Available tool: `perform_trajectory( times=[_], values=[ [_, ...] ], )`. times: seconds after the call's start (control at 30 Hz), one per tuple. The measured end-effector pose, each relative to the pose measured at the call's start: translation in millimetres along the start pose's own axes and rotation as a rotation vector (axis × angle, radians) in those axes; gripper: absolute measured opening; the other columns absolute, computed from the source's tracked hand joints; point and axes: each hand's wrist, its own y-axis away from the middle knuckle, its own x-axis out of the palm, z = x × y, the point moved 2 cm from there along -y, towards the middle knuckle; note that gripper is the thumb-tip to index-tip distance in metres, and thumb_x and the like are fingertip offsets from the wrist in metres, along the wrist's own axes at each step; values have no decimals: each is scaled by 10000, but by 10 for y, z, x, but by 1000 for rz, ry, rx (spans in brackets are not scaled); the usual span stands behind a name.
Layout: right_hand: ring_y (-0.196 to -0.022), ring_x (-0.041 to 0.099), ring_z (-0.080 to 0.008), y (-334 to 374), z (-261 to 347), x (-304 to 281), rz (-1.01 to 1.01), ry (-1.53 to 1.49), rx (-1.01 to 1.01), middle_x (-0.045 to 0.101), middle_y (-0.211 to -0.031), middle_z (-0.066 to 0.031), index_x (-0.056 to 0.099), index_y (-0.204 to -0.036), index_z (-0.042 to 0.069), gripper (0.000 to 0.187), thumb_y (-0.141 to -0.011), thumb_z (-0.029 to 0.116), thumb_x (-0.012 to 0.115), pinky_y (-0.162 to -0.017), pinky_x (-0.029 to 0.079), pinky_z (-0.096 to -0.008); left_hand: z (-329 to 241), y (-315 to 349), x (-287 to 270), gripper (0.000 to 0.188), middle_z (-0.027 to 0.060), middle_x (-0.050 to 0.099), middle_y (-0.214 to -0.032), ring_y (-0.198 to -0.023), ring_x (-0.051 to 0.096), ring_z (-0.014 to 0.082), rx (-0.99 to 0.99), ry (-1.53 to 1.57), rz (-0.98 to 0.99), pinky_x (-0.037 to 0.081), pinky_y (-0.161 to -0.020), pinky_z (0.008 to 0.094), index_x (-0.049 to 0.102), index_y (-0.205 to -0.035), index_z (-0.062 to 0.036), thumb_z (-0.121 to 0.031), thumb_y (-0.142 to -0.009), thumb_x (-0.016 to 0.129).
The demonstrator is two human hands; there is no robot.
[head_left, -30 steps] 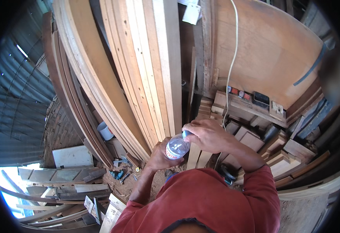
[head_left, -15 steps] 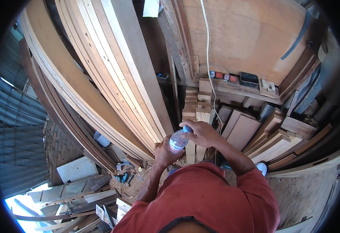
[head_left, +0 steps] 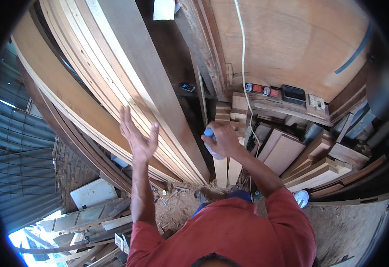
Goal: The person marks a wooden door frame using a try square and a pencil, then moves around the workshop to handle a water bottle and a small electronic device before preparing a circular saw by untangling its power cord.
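Observation:
A clear plastic bottle with a blue cap [head_left: 209, 133] is gripped in my right hand [head_left: 223, 141], in front of my chest; the fingers wrap round its upper part and hide much of it. Its lower end shows below the hand, close above the upright pieces of wood. My left hand [head_left: 139, 138] is raised away from the bottle, with its fingers stretched and the thumb apart. Nothing is in it. Behind that hand stand long pale planks [head_left: 114, 75], and I cannot tell whether the fingers touch them.
Cut wood pieces [head_left: 280, 149] stack up at the right, below a ledge with a black tray [head_left: 294, 94] and small boxes. A white cable [head_left: 243, 49] hangs down past them. A mobile phone [head_left: 187, 87] lies behind the planks. Shavings cover the floor [head_left: 181, 207].
My left hand has let go of the bottle and moved left and up, its fingers opening out. My right hand now holds the bottle alone, more upright, with the cap slightly further left.

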Motion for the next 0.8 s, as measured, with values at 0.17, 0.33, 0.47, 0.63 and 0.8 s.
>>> perform_trajectory(
  times=[0.17, 0.33, 0.47, 0.63, 0.8],
  values=[
    [-751, 650, -404, -835, -342, 220, -141, -29, 10, 646, -776, -209, 584, -903, 10, 312, -809, 277, 716, -683, 520, -482, 275, -418, 570, 1091, 327, 15, -1571, -1482, 8, 438, 77, -67, -73, 71, -1175, 567, 41, -1538, 15, -538, -824, 653],
    [-803, 659, -426, -1822, -646, 668, -132, -73, 79, 664, -831, -236, 601, -963, -1, 311, -806, 246, 709, -729, 534, -493, 422, -399, 826, 1008, 323, 29, -1571, -1477, 26, 453, 154, -66, -251, 81, -1167, 588, 31, -1541, 15, -500, -862, 569],
    [-823, 648, -443, -2635, -773, 1157, -118, -51, 45, 657, -835, -264, 619, -964, -6, 282, -782, 198, 689, -719, 525, -513, 474, -300, 867, 1066, 341, 49, -1560, -1468, 62, 462, 112, -42, -245, 78, -1155, 602, 65, -1542, 12, -577, -818, 579],
    [-845, 682, -410, -3846, -1059, 2010, -67, 103, 25, 680, -874, -235, 669, -973, 19, 235, -827, 194, 616, -747, 549, -495, 647, 35, 947, 1126, 343, 30, -1552, -1449, 87, 488, 46, -75, -149, 116, -1130, 629, 1, -1535, -15, -654, -804, 570],
    [-833, 706, -349, -4355, -1177, 2576, -58, 95, 38, 694, -898, -193, 609, -1037, 10, 300, -769, 138, 651, -706, 572, -445, 707, 150, 913, 1114, 359, 35, -1543, -1442, 93, 503, 30, -71, -151, 107, -1127, 639, 40, -1519, 4, -649, -796, 580]
  ],
)
